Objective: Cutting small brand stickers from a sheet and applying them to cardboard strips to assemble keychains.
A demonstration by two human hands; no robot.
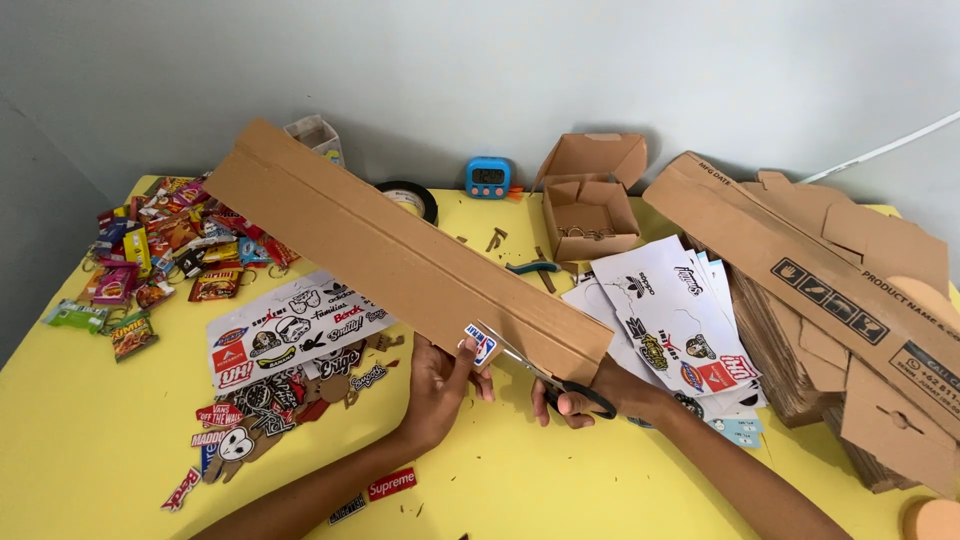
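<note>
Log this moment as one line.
left hand: holds sticker on cardboard strip | right hand: scissors cutting | yellow table

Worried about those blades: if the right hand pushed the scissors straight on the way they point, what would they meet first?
Probably the small sticker piece held by the left hand, with that hand's thumb right behind; depth is unclear.

A long strip of brown corrugated cardboard [400, 250], matt and slightly rough, is being held over a smooth, matt yellow tabletop [90, 440]. A small glossy paper sticker [481, 343] is being pinched against it by the left hand [437, 385]. Scissors [545, 375] with shiny metal blades and black plastic handles are being gripped by the right hand [580, 400]. Glossy printed sticker sheets [670, 310] are being shown beside shiny foil candy wrappers [160, 250] and a plastic blue timer [488, 177].
</note>
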